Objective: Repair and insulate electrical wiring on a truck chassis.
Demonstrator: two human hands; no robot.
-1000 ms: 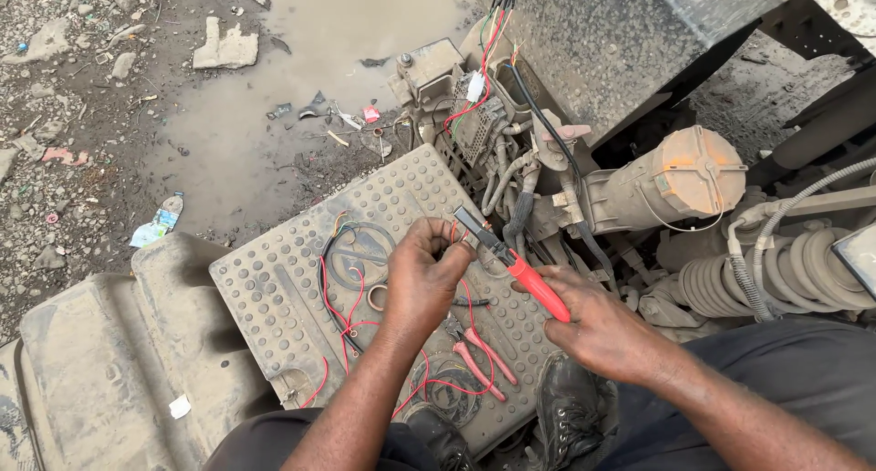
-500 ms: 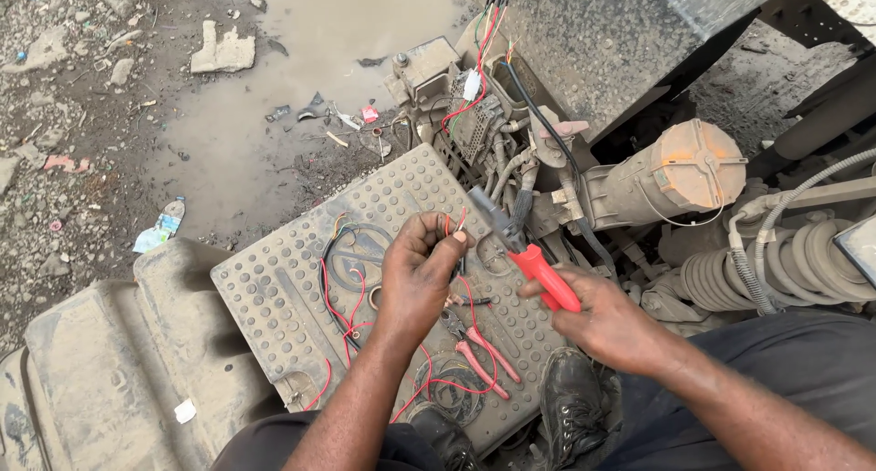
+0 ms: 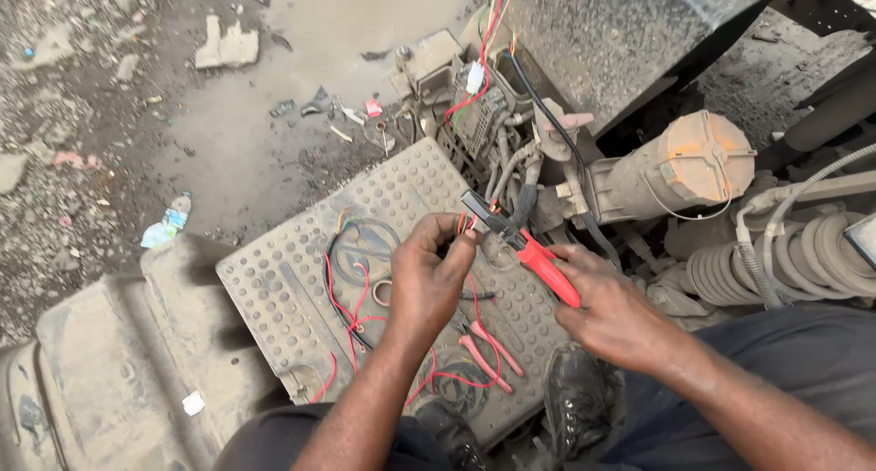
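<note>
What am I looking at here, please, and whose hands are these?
This is one view from a camera worn on a person's head, looking down at their own two bare hands. They sit over a dusty perforated metal plate on a vehicle, with muddy ground to the left and machine parts, hoses and wiring to the right.

The right hand grips red-handled pliers, whose jaws point at thin wires pinched in the fingers of the left hand.

On the plate lie loose red and black wires and a second pair of pliers with pale red handles. A black boot shows at the bottom. An orange-capped cylinder sits to the right.
</note>
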